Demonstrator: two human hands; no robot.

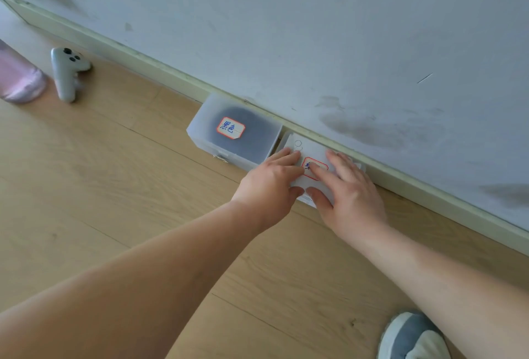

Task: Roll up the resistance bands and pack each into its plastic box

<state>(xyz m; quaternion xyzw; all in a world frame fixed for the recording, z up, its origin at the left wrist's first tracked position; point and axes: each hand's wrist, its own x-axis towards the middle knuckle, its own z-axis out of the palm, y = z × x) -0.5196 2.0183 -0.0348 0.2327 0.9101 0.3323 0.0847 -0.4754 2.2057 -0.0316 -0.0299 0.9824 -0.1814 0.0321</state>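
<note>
**Wooden floor by the wall: both hands on the lid of a plastic box**

Pale floor boards (114, 172) run up to a low skirting board (160, 69), and a frosted plastic box (307, 152) sits on the floor close against it. The left hand (269, 184) lies over the box's left part, fingers nearly straight and close together on the lid, thumb against the near edge. The right hand (349, 190) covers the right part, fingers spread wide and flat on the lid, thumb on the near side. A red-bordered label (308, 163) shows between the two hands, partly hidden by them. What is inside this box cannot be told.

Just to its left, touching or nearly touching it, stands a second frosted box (257, 147), shut, with a dark rolled band (252, 132) visible through the lid and a red-bordered label with blue writing (230, 128) on top.

Both bare forearms reach in from the lower edge. A scuffed grey-white wall (286, 29) rises behind the skirting. Well apart at the far left, a white handheld controller (67, 72) lies on the floor beside a pink object (20, 78) cut off by the edge. A blue and white slipper (412, 335) shows at bottom right.
</note>
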